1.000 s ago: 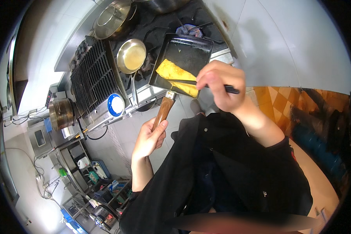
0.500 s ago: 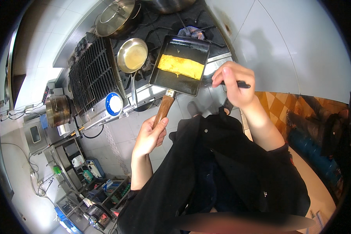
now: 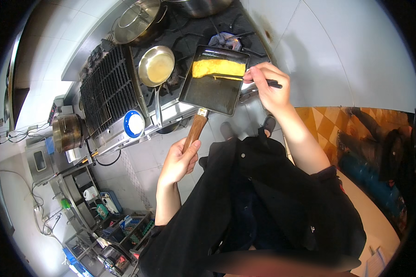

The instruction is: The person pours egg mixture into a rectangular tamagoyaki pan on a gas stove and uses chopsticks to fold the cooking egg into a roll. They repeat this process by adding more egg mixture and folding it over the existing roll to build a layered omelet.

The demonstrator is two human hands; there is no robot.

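My left hand (image 3: 180, 159) is wrapped round the wooden handle (image 3: 196, 132) of a dark rectangular omelette pan (image 3: 212, 98). Across the far part of this pan lies a yellow rolled omelette (image 3: 218, 68). My right hand (image 3: 271, 87), at the pan's right side, grips black chopsticks (image 3: 275, 84). Their thin front end runs along the near edge of the omelette; the fingers hide their middle. The pan is held over the front of the stove, just nearer than a burner (image 3: 227, 41) with a bluish flame.
Left of the pan stands a small steel pan (image 3: 156, 69) with pale yellow liquid. A blue-rimmed bowl (image 3: 134, 123) with white contents sits on the stove's front edge, near a black grill grate (image 3: 108, 85). Pots (image 3: 141, 27) stand at the back, and a wall rises on the right.
My right hand has moved left and slightly up, bringing the chopsticks to the omelette. The omelette has shifted from mid-pan to the far part. My left hand keeps its hold on the handle.
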